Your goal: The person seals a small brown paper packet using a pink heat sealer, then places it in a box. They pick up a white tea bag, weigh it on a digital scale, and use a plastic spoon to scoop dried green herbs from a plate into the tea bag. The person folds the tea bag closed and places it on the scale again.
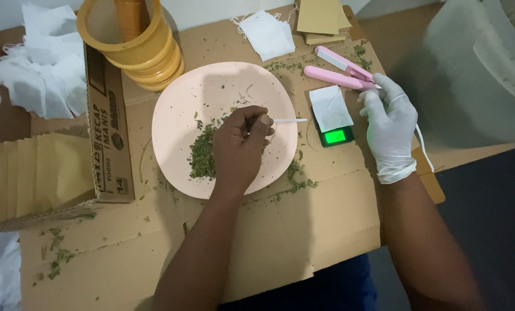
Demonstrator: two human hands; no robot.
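- cardboard sheet (280, 230) covers the work surface; green flakes scattered over it
- translucent plastic tub (470, 69) far right, well apart from my hands
- open carton (110, 138) on the left with tan paper envelopes (33, 173) stacked inside; white mesh bags (38, 63) heaped behind it
- pink plate (223, 92) centre — pile of dried green herb (203, 155) on its near-left part
- yellow mortar (136, 46) with pestle, just behind the plate
- my left hand (240, 150), bare, over the plate; fingers closed, pinching a thin white stick (289, 120) that points right toward the scale
- my right hand (391, 129), white glove, fingers loosely curled, resting just right of the scale; holds nothing I can see
- pink sealer clamp (341, 72) behind the gloved hand, lying apart
- small pocket scale (333, 133), green display lit; white filter bag (329, 108) lying on it
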